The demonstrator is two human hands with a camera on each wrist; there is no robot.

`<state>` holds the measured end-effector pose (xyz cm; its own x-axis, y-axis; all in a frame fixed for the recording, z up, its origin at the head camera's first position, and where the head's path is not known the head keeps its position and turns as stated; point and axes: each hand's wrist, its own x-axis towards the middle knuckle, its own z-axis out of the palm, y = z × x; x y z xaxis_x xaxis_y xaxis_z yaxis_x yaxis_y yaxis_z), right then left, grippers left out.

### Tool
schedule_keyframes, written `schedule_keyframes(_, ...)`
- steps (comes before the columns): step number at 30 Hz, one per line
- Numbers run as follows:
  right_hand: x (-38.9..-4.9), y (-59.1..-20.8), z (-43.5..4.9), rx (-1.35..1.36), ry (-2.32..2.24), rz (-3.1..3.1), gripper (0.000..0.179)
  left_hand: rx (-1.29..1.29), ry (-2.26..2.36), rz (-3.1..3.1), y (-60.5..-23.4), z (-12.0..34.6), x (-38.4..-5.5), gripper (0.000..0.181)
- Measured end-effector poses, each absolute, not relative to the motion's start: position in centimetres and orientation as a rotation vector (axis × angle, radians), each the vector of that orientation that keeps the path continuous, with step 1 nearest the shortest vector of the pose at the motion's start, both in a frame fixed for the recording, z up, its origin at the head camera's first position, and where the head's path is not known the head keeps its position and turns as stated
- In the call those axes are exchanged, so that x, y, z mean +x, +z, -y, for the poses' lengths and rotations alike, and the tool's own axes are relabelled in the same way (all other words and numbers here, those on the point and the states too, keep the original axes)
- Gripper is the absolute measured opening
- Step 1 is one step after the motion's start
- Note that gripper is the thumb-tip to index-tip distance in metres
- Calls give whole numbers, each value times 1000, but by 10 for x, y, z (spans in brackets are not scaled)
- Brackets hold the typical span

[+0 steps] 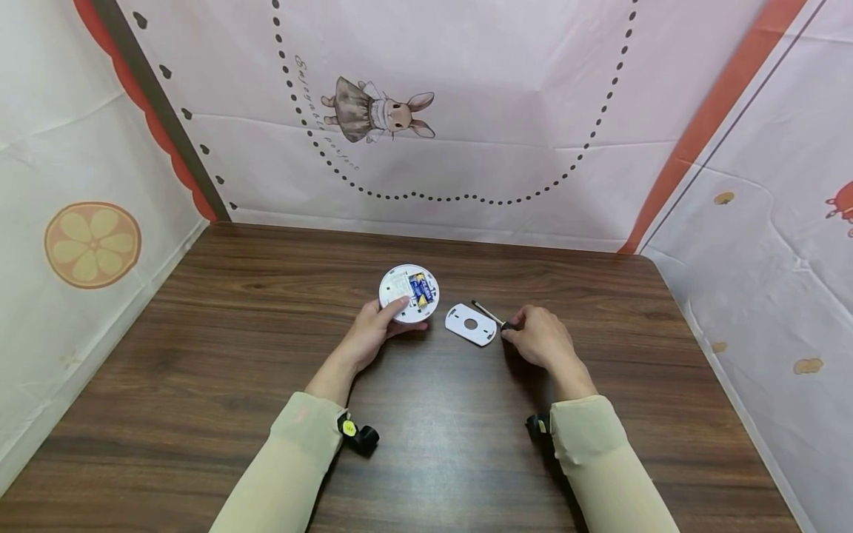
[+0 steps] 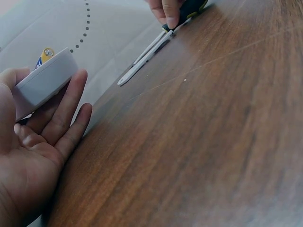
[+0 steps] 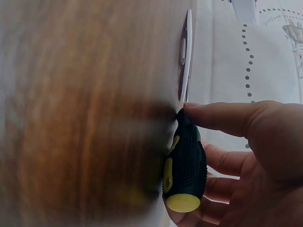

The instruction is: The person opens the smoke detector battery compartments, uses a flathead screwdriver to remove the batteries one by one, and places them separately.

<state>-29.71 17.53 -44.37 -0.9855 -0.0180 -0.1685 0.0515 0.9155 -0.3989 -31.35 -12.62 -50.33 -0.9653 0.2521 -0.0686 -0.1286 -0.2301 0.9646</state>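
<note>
My left hand [image 1: 369, 333] holds up a round white device [image 1: 393, 286], its thumb on the face and its fingers underneath. Blue-and-yellow batteries [image 1: 421, 289] sit in the open bay on that face. To the right, a white oblong plate [image 1: 457, 320] with a round centre hole lies flat on the table. Beside the plate is a screwdriver [image 3: 187, 161] with a black-and-yellow handle, its shaft pointing away to the left. My right hand [image 1: 541, 337] pinches this handle near its neck, thumb on one side and fingers on the other, low over the tabletop.
The brown wood-grain table [image 1: 220, 355] spreads around both hands. A printed white cloth [image 1: 500, 96] hangs behind it, with more cloth along the left and right sides. Black wrist cameras [image 1: 363, 440] are strapped at both cuffs.
</note>
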Motion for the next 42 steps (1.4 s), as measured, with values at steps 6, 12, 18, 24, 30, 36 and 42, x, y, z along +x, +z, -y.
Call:
schedule_keyframes(6,-297,-442,-175,24,-659,-2897,38,154,2279,-1785,-503,126,-313,47)
schedule_keyframes(12,-296,-440,-174,0,-718,-2941,35,177,2248,-1816,-502,126,-313,45)
schedule_keyframes(18,-295,-436,-170,-6,-727,-2970,37,214,2181,-1877,-502,126,-312,43)
schedule_keyframes(24,-291,-434,-164,-49,-796,-2981,36,248,2112,-1914,-502,127,-312,42)
schedule_keyframes(30,-285,-426,-155,-167,-915,-3032,39,279,2039,-1959,-500,128,-311,44)
schedule_keyframes(36,-280,-421,-143,-324,-1022,-3050,38,284,1993,-1976,-498,129,-311,44)
schedule_keyframes(42,-275,-420,-133,-520,-1094,-3077,40,294,1970,-1979,-497,129,-309,41)
